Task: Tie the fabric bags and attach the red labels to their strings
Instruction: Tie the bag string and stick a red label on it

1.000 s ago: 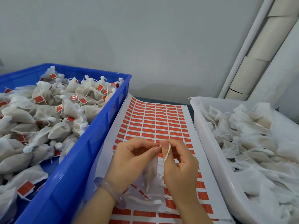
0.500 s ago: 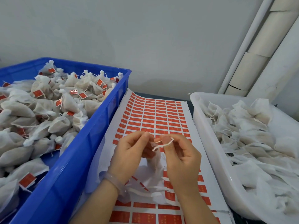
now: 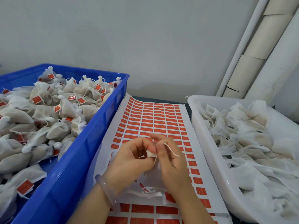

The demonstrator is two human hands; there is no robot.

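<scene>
Head view: your left hand (image 3: 134,157) and right hand (image 3: 171,162) meet above the label sheet (image 3: 155,120), at the near middle of the worktop (image 3: 188,109).
Left hand: fingers curled; thumb and fingertips pinch the gathered neck of one fabric bag (image 3: 151,154). A bracelet (image 3: 105,189) sits on this wrist.
Right hand: thumb and forefinger are pressed together on the string (image 3: 171,150); the other fingers are curled below.
Fabric bag: held between both hands, off the sheet. Only the bunched white neck shows clearly; your hands hide most of the body.
String: white, running from the bag neck across your right forefinger, with its free end hanging over the knuckles.
Label sheet: lies between the two bins and curls up at the far edge. Rows of red labels (image 3: 146,125) cover it; loose white paper strips (image 3: 145,192) lie on its near part, under your wrists.
Blue crate (image 3: 77,159): stands along the left edge of the worktop, touching the sheet. It holds tied bags (image 3: 48,113), many of which carry a red label.
White tub (image 3: 203,143): stands along the right edge and holds untied bags (image 3: 250,143), with no red visible on them.
Far right corner: pale pipes (image 3: 252,62) lean against the wall (image 3: 129,38).
</scene>
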